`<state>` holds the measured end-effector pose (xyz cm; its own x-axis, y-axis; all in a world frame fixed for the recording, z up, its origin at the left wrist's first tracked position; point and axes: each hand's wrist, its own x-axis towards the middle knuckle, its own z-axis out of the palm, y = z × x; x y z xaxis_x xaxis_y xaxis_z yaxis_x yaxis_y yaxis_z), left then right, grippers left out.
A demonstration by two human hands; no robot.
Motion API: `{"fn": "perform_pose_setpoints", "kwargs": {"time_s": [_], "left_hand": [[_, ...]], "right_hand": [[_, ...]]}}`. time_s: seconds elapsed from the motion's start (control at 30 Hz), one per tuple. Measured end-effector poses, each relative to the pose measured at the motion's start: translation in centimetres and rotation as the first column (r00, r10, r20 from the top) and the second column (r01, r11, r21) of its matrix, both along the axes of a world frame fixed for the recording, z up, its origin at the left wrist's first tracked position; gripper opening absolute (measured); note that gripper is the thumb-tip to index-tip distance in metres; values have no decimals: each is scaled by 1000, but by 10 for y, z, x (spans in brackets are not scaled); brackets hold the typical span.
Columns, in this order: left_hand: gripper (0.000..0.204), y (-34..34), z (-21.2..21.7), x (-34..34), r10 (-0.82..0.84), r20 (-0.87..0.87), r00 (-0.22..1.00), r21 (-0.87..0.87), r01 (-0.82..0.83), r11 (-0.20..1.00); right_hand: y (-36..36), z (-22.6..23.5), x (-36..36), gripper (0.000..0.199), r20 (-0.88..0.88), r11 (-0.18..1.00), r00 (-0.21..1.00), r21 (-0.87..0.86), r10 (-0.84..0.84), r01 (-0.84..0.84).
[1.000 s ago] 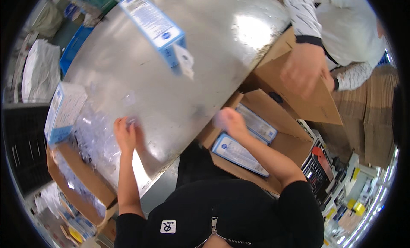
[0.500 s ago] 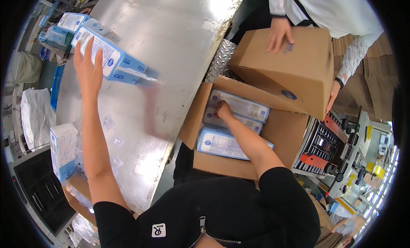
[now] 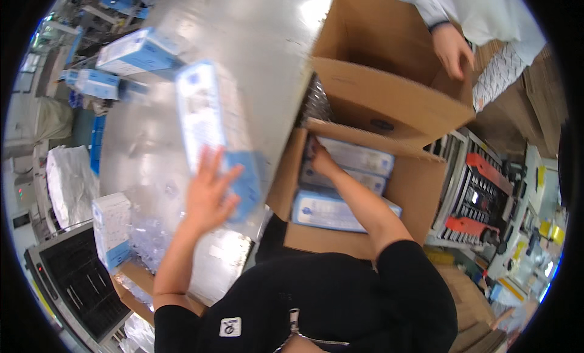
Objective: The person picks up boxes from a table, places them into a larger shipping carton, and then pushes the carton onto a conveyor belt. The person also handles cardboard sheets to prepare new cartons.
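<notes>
My left hand [image 3: 213, 192], fingers spread around its near end, grips a long blue-and-white box [image 3: 204, 113] above the metal table. Motion smears the box. My right hand [image 3: 320, 157] reaches into an open cardboard carton [image 3: 420, 189] on the right. Its fingers are bent down at the carton's left inner corner, beside the ends of packed boxes; the fingertips are hidden. Inside lie a far blue-and-white box [image 3: 359, 156], a middle one partly covered by my forearm, and a near one [image 3: 322, 210] across the front.
A co-worker's hand [image 3: 453, 52] reaches over a second open carton [image 3: 389, 94] behind mine. More blue-and-white boxes [image 3: 137, 52] rest at the table's far left. Clear plastic pieces [image 3: 149, 237] and an upright box [image 3: 112, 228] are near left. A roller conveyor [image 3: 471, 195] stands right.
My left hand has brought a box from the table's far left toward me and the carton. My right hand stays inside the carton. The co-worker's carton has tipped, showing its open top.
</notes>
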<state>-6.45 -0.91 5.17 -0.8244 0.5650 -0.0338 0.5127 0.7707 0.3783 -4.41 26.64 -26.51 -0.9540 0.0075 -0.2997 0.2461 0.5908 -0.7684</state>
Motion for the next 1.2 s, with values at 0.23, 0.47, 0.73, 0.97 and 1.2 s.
{"fn": "perform_pose_setpoints", "kwargs": {"time_s": [0.23, 0.47, 0.73, 0.97, 1.2], "left_hand": [[58, -77, 4, -226, 444, -452, 774, 95, -453, 886], [53, -152, -33, -415, 482, -355, 801, -305, -587, 750], [36, -146, -2, -253, -55, -231, 971, -21, 52, 998], [73, -80, 37, -233, -148, -346, 926, -198, 83, 977], [98, 53, -1, -276, -270, -279, 922, -303, 183, 935]], "right_hand": [[7, 248, -5, 38, -459, 987, 880, -39, 124, -159], [-79, 331, -72, 67, -444, 502, 240, 703, 863, -504], [-115, 311, -86, 79, -370, 447, 257, 651, 893, -613], [-135, 315, -70, 75, -232, 281, 160, 738, 959, -614], [-50, 405, 19, 82, -377, 627, 506, 539, 776, -562]]}}
